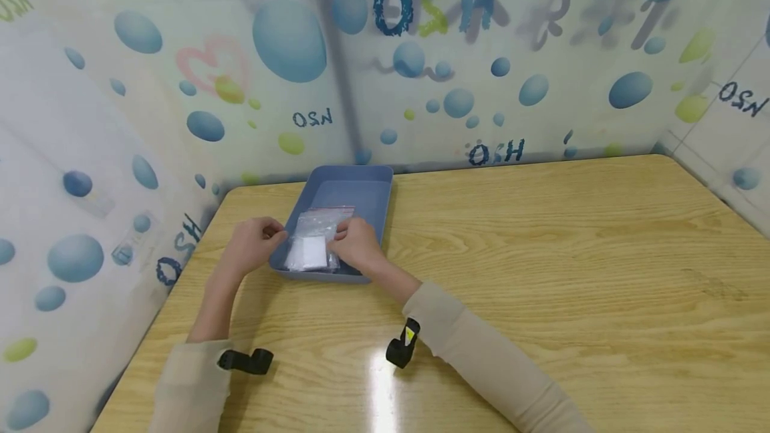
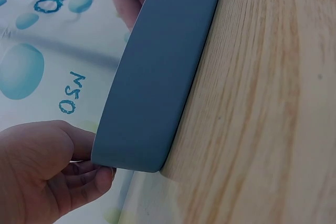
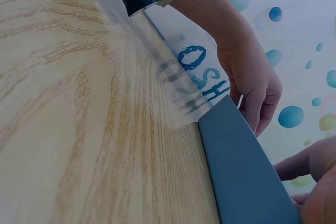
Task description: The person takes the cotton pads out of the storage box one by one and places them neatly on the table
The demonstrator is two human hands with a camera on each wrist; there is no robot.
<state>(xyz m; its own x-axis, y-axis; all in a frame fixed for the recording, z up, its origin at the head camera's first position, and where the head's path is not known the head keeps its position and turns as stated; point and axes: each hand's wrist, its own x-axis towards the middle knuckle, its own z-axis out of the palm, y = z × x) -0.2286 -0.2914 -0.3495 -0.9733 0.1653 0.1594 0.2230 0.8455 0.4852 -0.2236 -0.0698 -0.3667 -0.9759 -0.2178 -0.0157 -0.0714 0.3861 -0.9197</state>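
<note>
Hands (image 1: 255, 244) (image 1: 357, 246) flanking plastic bag (image 1: 314, 224), fingers (image 2: 86, 188) curled

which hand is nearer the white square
Right: the right hand is just beside the white square; the left hand is farther, by the tray's left rim.

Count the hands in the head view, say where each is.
2. The left hand is at the left edge of the tray; the right hand is over its right side, by the plastic bag inside. Neither is hidden.

Bags (image 1: 313, 252) in tray's (image 1: 361, 196) near half, tray on table's (image 1: 541, 252) far left, wall (image 1: 385, 105) behind.
</note>
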